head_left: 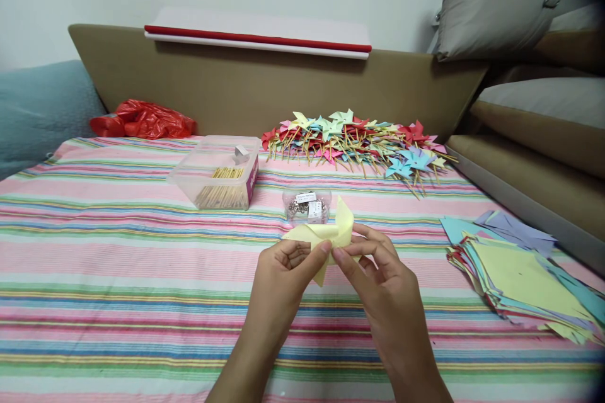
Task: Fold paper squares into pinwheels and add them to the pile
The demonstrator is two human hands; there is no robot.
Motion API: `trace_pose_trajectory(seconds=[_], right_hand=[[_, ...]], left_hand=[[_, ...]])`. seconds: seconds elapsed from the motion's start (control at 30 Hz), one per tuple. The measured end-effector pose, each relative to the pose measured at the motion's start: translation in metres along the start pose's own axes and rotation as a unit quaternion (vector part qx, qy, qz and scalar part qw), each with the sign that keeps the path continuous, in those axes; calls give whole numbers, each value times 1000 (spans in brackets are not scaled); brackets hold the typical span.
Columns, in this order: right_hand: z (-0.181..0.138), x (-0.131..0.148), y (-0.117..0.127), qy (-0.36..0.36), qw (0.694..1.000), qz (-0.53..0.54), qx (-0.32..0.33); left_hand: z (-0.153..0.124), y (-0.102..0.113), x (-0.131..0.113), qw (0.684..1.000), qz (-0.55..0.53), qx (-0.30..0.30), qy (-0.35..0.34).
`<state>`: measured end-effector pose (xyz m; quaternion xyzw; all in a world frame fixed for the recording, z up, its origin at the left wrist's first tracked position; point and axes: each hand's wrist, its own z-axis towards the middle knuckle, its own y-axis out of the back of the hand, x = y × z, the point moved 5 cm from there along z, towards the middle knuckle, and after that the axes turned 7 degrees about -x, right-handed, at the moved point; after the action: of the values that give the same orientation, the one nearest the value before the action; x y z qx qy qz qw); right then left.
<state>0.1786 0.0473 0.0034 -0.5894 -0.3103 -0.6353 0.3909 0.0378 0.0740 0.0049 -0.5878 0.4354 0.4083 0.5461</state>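
A pale yellow paper pinwheel (344, 220), its corners folded in toward the middle, is held up between my hands. My left hand (293, 267) pinches it from the left, thumb at the centre. From the right, my right hand (378, 264) grips it with thumb and fingers, both thumb tips close together. No stick shows on this pinwheel. Just behind it sits a small clear round container (307, 204) of small metal pins with white labels. Farther left stands a clear plastic box (212, 160) holding wooden sticks (222, 195).
Many finished pinwheels (354, 138) on sticks lie heaped at the back. A stack of coloured paper squares (524, 277) spreads at right. A red plastic bag (142, 119) lies back left. Cushions (501, 6) and a brown board (227, 88) border the striped cloth (118, 264).
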Motion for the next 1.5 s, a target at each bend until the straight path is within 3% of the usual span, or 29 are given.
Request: trace_pose_trajectory(seconds=[0.47, 0.8, 0.97, 1.1, 1.2, 1.3, 1.37, 1.5], right_hand=[[0, -1, 0, 5, 1000, -19, 11], [-1, 0, -2, 22, 999, -34, 19], [-2, 3, 0, 8, 999, 42, -10], [2, -6, 7, -28, 998, 35, -40], [6, -16, 11, -25, 999, -12, -38], [13, -18, 9, 28, 996, -82, -20], [23, -10, 2, 112, 982, -153, 5], [61, 9, -34, 266, 893, -347, 106]], left_hand=[[0, 0, 4, 999, 4, 23, 24], [2, 1, 11, 1000, -9, -6, 7], [11, 16, 6, 992, -98, -75, 22], [20, 49, -15, 962, -206, -179, -14], [24, 73, -31, 934, -278, -219, -43], [27, 86, -38, 916, -335, -214, -50], [27, 89, -40, 909, -360, -205, -49], [25, 89, -41, 899, -388, -198, -49]])
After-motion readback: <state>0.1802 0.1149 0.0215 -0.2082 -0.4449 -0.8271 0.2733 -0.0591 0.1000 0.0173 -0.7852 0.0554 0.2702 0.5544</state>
